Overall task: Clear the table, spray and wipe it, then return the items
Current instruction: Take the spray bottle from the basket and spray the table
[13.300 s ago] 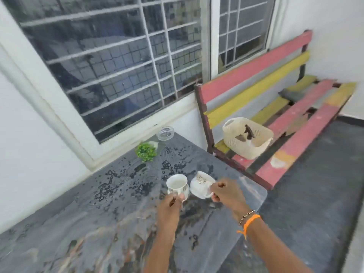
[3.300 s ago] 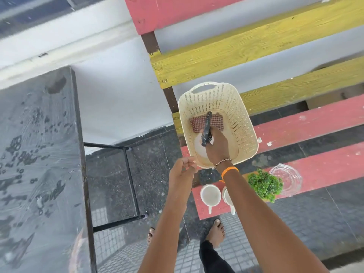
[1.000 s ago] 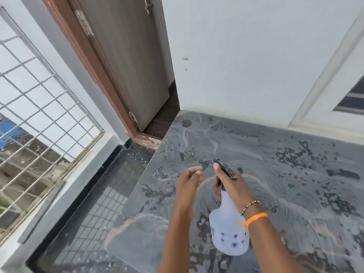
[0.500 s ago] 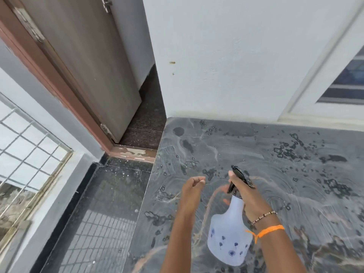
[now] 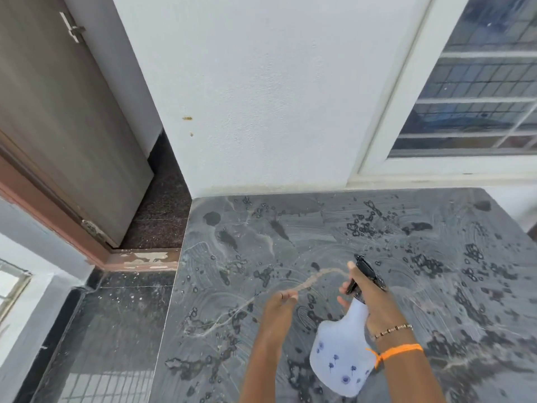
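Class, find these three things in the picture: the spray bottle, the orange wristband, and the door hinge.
spray bottle (image 5: 340, 356), head view, on the white flowered body.
orange wristband (image 5: 399, 350), head view, on the band across the right wrist.
door hinge (image 5: 92, 228), head view, on the lower hinge plate at the door's edge.

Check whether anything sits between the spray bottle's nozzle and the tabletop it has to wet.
Nothing visible does. The right hand grips the spray bottle by its black trigger head above the grey tabletop, which shows only wet marks ahead of the nozzle. The left hand hovers to the left of the bottle, holding nothing.
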Demonstrator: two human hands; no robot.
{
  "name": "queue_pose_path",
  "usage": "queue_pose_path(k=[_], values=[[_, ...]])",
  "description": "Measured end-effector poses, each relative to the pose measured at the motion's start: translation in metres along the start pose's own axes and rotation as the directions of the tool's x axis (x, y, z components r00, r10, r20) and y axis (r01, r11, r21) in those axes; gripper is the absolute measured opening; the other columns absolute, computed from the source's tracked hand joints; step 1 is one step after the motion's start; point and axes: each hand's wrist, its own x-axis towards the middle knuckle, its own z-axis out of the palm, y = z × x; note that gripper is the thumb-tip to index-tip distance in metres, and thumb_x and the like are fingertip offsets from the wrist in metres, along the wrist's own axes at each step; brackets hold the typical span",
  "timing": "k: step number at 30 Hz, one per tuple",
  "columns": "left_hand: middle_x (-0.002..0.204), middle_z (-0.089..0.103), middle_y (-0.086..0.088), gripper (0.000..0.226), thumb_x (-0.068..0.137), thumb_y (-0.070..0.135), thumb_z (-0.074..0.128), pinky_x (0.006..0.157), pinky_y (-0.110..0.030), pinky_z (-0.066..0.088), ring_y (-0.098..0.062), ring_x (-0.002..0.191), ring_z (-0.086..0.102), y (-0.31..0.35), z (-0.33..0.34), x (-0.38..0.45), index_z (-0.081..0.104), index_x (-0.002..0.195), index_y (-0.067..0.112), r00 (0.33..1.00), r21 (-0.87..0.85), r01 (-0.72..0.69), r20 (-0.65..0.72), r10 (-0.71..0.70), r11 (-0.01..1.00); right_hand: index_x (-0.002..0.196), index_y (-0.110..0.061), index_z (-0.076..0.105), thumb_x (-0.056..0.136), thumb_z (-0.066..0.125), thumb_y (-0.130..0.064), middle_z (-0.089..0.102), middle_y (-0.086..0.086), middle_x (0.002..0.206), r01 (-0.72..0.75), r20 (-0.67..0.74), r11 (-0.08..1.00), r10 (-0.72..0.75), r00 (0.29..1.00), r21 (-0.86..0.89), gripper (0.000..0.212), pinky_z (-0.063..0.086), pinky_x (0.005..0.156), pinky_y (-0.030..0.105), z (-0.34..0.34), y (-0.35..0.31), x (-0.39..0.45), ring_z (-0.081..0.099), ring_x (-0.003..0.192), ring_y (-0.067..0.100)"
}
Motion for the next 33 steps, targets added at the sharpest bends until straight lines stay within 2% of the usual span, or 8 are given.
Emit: queue_pose_path(k=[7,10,15,18,20,23,29,33], values=[[0.124,0.058,0.005,0.019,0.094,0.027,0.05,0.103,-0.035,0.038,-0.013,0.107,0.051,-0.002,0.031,0.001,0.064,0.082,0.028,0.989,0.153,-0.045,-0.134,0.066,0.987,0.066,-0.009,0.058,0.088,0.06,-0.021,0.056,0.003,0.046,-0.032,0.039,0.976,0.025,0.999,0.216,0.025,0.054,0.046,0.027,-0.053,-0.018,0.004,0.055,0.044,0.014],[0.104,0.062,0.006,0.015,0.093,0.028,0.051,0.111,-0.041,0.029,-0.015,0.105,0.054,-0.002,0.052,0.0,0.062,0.082,0.025,0.985,0.225,-0.029,-0.158,0.065,0.974,0.061,-0.009,0.06,0.088,0.058,-0.015,0.059,0.004,0.054,0.026,0.094,0.979,-0.046,0.995,0.201,0.028,0.057,0.057,0.038,-0.08,-0.019,0.005,0.057,0.06,0.017],[0.125,0.055,0.001,0.019,0.095,0.027,0.046,0.089,-0.028,0.043,-0.016,0.108,0.054,0.0,0.122,-0.001,0.059,0.109,0.023,0.991,0.377,-0.129,0.031,0.127,0.917,0.06,-0.007,0.055,0.086,0.061,-0.02,0.052,0.009,0.064,0.147,-0.006,0.979,-0.147,0.989,0.143,0.03,0.055,0.069,0.046,-0.131,-0.035,0.012,0.048,0.068,0.021],[0.108,0.058,0.002,0.027,0.098,0.024,0.038,0.068,-0.022,0.04,-0.016,0.096,0.059,0.003,0.176,-0.003,0.055,0.119,0.022,0.973,0.471,-0.222,0.162,0.164,0.854,0.061,-0.005,0.053,0.086,0.061,-0.024,0.051,0.012,0.066,0.174,-0.035,0.977,-0.171,0.985,0.119,0.033,0.056,0.073,0.049,-0.171,-0.05,0.016,0.047,0.068,0.022],[0.09,0.052,0.012,0.028,0.098,0.018,0.035,0.067,-0.021,0.039,-0.01,0.081,0.056,0.008,0.208,-0.003,0.057,0.117,0.021,0.961,0.488,-0.262,0.21,0.179,0.833,0.065,-0.004,0.053,0.087,0.061,-0.023,0.052,0.013,0.065,0.189,-0.059,0.976,-0.183,0.981,0.107,0.03,0.057,0.071,0.049,-0.192,-0.061,0.019,0.049,0.067,0.022],[0.102,0.047,0.014,0.037,0.093,0.004,0.031,0.079,-0.023,0.039,-0.018,0.102,0.056,0.017,0.26,-0.004,0.052,0.122,0.015,0.95,0.494,-0.286,0.256,0.178,0.821,0.072,-0.005,0.054,0.089,0.06,-0.021,0.05,0.013,0.062,0.198,-0.107,0.973,-0.186,0.977,0.118,0.024,0.056,0.067,0.047,-0.228,-0.083,0.029,0.049,0.061,0.021],[0.151,0.028,-0.004,0.054,0.093,0.022,0.043,0.114,-0.031,0.023,-0.021,0.14,0.023,0.002,0.309,0.001,0.028,0.144,0.012,0.977,0.826,-0.213,0.176,0.12,0.522,0.069,-0.009,0.053,0.092,0.055,-0.021,0.047,0.009,0.052,0.054,-0.1,0.954,-0.026,0.995,0.295,0.026,0.046,0.044,0.029,-0.291,-0.11,0.048,0.043,0.047,0.02],[0.159,0.002,0.0,0.071,0.093,0.017,0.046,0.119,-0.032,0.01,-0.023,0.146,0.001,-0.005,0.316,-0.001,0.003,0.15,0.015,0.979,0.913,-0.202,0.179,0.096,0.353,0.077,-0.009,0.058,0.095,0.049,-0.016,0.052,0.006,0.051,0.059,-0.029,0.929,-0.052,0.998,0.366,0.022,0.052,0.066,0.042,-0.322,-0.113,0.056,0.046,0.064,0.022]])
